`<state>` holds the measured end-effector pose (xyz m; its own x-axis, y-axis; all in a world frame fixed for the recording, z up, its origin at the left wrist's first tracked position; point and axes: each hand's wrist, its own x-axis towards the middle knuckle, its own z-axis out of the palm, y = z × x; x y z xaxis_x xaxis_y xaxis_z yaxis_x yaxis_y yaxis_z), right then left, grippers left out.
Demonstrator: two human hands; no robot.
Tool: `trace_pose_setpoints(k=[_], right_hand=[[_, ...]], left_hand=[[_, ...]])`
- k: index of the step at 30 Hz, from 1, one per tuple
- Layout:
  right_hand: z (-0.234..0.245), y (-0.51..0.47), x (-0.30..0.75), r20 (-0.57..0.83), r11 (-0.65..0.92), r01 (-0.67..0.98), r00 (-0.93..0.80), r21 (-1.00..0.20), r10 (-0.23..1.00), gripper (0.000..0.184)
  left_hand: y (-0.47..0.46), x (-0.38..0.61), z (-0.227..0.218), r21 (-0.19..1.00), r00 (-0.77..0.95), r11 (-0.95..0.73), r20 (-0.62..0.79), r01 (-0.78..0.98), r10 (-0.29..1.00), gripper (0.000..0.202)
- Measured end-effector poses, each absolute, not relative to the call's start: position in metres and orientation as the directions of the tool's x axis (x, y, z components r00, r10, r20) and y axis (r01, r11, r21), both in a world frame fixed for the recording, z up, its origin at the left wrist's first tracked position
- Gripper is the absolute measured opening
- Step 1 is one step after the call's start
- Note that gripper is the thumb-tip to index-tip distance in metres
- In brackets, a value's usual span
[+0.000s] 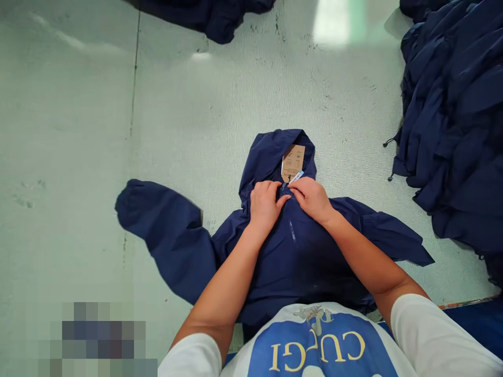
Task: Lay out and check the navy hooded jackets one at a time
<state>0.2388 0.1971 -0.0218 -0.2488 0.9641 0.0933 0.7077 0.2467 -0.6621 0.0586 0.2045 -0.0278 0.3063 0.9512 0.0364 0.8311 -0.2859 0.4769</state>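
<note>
A pale green table (173,104) fills most of the view, its glossy top marked by dark scuffs (277,23) and a seam (135,68) running down the left side. Bright glare (331,22), white turning greenish, lies near the top right. A worn brownish edge (458,304) shows at lower right, with blue (477,324) beyond.

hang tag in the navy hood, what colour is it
The hang tag is tan-brown with dark print, best seen in the head view.

Head-worn view, facing forward-down, (seemingly) near
</note>
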Motion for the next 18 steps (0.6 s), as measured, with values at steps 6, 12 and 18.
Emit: trace_pose_setpoints(k=[6,12,18], right_hand=[[-0.031,0.205,0.210,-0.099,0.012,0.797,-0.089,-0.603,0.991,0.018],[-0.025,0.219,0.194,-0.227,-0.186,0.812,0.068,-0.553,0.972,0.029],[-0.023,0.210,0.203,-0.218,-0.146,0.573,-0.059,-0.806,0.974,0.008]], left_hand=[[0.208,0.055,-0.027,0.402,0.268,-0.209,-0.097,0.891,0.958,0.037],[0.211,0.059,-0.024,0.411,0.251,-0.179,-0.126,0.894,0.960,0.025],[0.220,0.048,-0.015,0.563,0.317,-0.155,-0.202,0.812,0.927,0.017]])
